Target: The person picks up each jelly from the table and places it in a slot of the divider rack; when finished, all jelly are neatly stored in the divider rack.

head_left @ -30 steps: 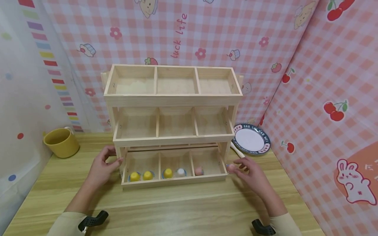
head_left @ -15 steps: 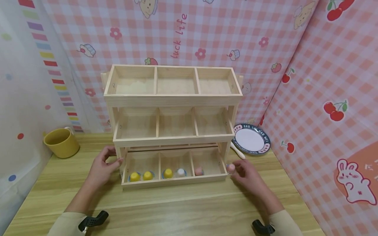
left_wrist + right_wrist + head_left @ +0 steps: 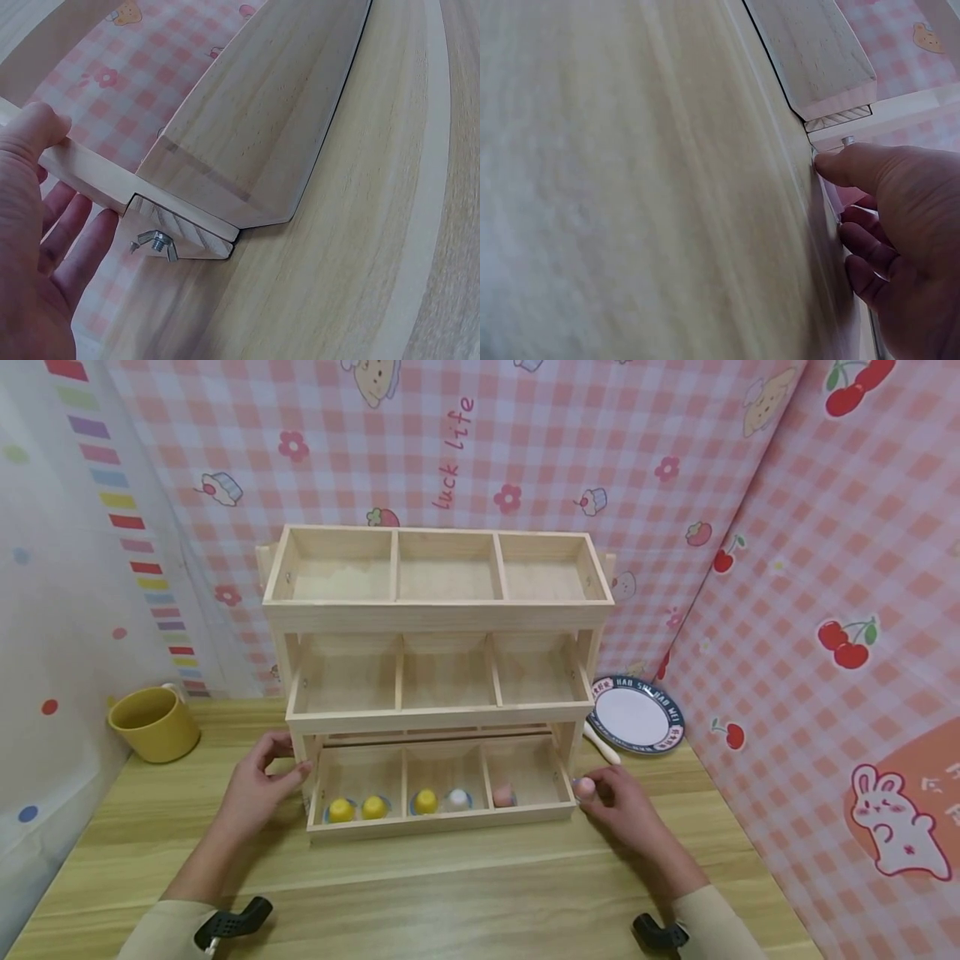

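Observation:
A three-tier wooden rack (image 3: 435,618) stands on the table. At its left side my left hand (image 3: 258,781) grips the wooden leg (image 3: 90,176), thumb on one face and fingers against the other. Beside the bottom tier's right end, my right hand (image 3: 621,806) pinches a small pink dome-topped piece (image 3: 584,788); the fingers mostly hide this pink piece (image 3: 849,196) in the right wrist view. The bottom tier's compartments contain similar domed pieces: two yellow ones (image 3: 342,811) at left, a yellow (image 3: 425,802) and a white one (image 3: 458,799) in the middle, a pink one (image 3: 503,794) at right.
Left of the rack stands a yellow mug (image 3: 155,724). A plate with a dark patterned rim (image 3: 673,714) lies at the back right, beside a pale handle-like stick (image 3: 602,745). A wing nut (image 3: 159,241) projects from the rack's side. Checked cloth walls (image 3: 480,460) enclose the table.
My right hand's fingers have drawn in around the small pink piece, which shows more plainly now. My left hand keeps its place on the rack. The head view has shifted very slightly.

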